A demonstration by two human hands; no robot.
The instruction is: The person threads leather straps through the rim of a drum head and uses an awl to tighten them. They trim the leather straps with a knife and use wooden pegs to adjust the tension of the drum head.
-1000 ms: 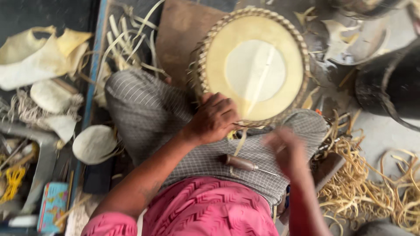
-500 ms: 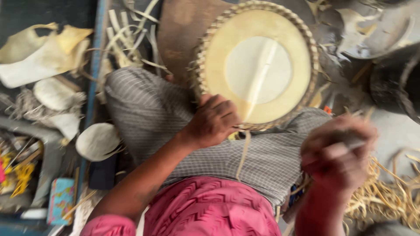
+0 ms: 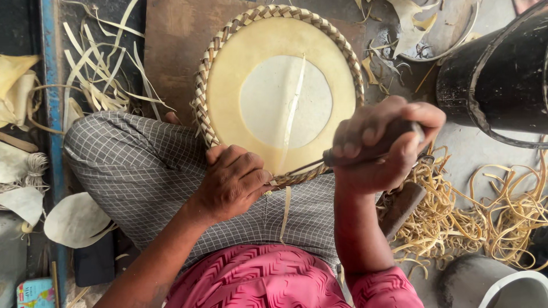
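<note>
Drumhead (image 3: 282,94), round, pale hide with braided strap rim (image 3: 201,100), rests on the person's lap over the checked cloth (image 3: 148,182). Right hand (image 3: 382,145) is fisted around a dark-handled awl (image 3: 319,161), fingers pressed together; the tip looks to be at the near rim, hard to tell. Left hand (image 3: 234,182) pinches the braid there. Risk: the awl slips and jabs the left fingers or pierces the hide. Thin loose strip (image 3: 294,108) could snag.
</note>
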